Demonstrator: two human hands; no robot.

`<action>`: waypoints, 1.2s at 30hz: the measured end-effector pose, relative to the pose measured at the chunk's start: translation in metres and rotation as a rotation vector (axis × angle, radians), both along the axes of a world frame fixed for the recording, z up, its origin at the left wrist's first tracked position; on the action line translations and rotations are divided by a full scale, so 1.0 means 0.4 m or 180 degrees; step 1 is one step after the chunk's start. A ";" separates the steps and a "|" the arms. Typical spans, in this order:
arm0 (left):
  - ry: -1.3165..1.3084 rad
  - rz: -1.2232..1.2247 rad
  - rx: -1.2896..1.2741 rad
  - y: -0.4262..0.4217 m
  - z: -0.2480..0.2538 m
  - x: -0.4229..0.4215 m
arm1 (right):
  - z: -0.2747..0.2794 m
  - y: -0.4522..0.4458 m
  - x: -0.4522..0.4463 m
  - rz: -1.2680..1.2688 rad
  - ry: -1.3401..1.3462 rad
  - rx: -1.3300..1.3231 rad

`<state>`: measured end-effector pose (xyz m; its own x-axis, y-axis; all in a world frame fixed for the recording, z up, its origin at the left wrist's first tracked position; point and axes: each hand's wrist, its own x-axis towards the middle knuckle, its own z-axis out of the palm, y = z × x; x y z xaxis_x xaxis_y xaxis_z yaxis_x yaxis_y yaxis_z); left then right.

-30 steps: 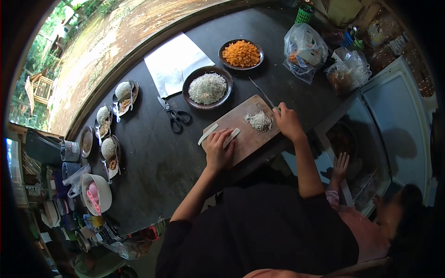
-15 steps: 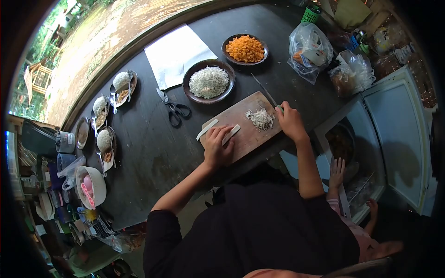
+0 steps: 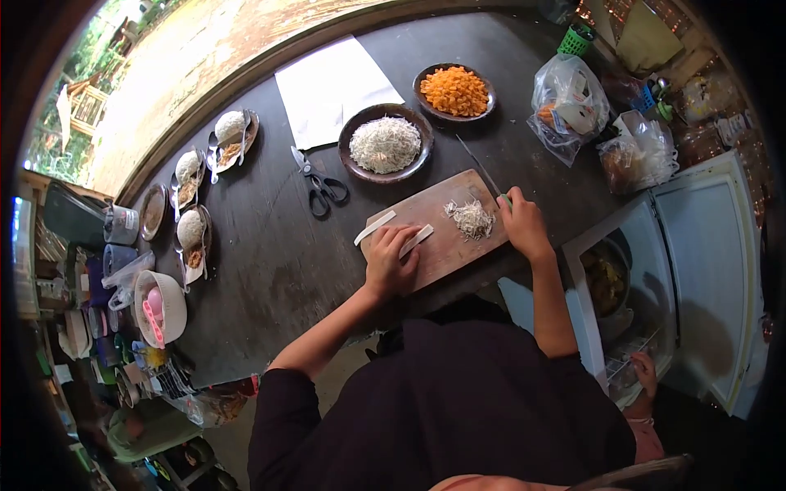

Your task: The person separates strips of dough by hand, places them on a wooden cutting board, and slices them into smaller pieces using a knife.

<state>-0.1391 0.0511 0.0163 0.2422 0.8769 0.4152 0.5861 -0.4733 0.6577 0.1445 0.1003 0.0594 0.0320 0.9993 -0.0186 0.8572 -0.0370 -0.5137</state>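
Note:
On the wooden cutting board [image 3: 442, 266], my left hand [image 3: 391, 260] is closed over a pale strip [image 3: 419, 239], its fingers pressing it down. Another pale strip [image 3: 375, 227] lies by the board's left edge. My right hand [image 3: 526, 225] grips a knife [image 3: 483, 169] by its green handle, the blade pointing away over the board's far right corner. Between my hands sits a small heap of pale shreds [image 3: 471, 219]. Beyond the board stands a dark plate piled with white shreds [image 3: 385, 146]. Black-handled scissors [image 3: 327, 193] lie to its left.
Diced orange pieces [image 3: 454, 90] fill another plate near a white sheet [image 3: 336, 90]. Three plates with rice mounds [image 3: 190, 229] stand at left, above a white basket [image 3: 172, 315]. Plastic bags [image 3: 569, 102] sit far right. Beside me, another person's hand [image 3: 645, 372] is at an open fridge [image 3: 712, 270].
The view has shifted slightly. My hands keep much the same places on the strip and knife. The other person's hand on the fridge edge has moved away, and only one of their hands shows.

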 end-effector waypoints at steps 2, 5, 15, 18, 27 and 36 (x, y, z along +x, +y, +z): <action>0.0042 0.0034 -0.0015 -0.002 0.002 -0.001 | -0.003 0.006 0.004 0.0035 0.0029 0.0045; 0.0062 0.0050 -0.0012 -0.001 0.000 0.002 | -0.005 0.010 0.007 0.0102 0.0015 0.0053; 0.0182 0.0170 0.0063 -0.007 0.016 0.010 | 0.001 0.006 0.027 0.0346 0.0153 0.0057; 0.0241 0.0335 0.0183 -0.015 0.017 0.022 | 0.005 0.000 0.035 0.0376 0.0296 0.0004; 0.0335 0.0657 0.0158 -0.016 0.031 0.034 | -0.002 0.026 0.054 0.0638 0.0546 -0.0020; 0.0214 0.1181 -0.0142 -0.045 0.052 0.081 | -0.002 0.033 0.077 0.0985 0.0688 0.0039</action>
<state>-0.1065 0.0331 0.0371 -0.0699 0.9270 0.3685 0.7547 -0.1925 0.6272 0.1752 0.1136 0.0588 -0.2748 0.9613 0.0201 0.6986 0.2140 -0.6827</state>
